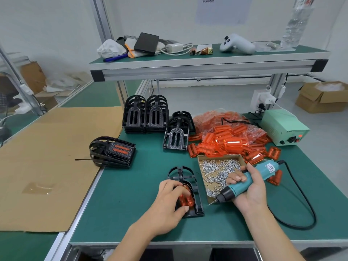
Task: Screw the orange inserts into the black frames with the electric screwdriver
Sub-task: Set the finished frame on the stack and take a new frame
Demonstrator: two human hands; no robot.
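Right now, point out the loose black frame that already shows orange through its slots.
The frame on the cardboard's edge, far left; the stacked ones show empty slots.
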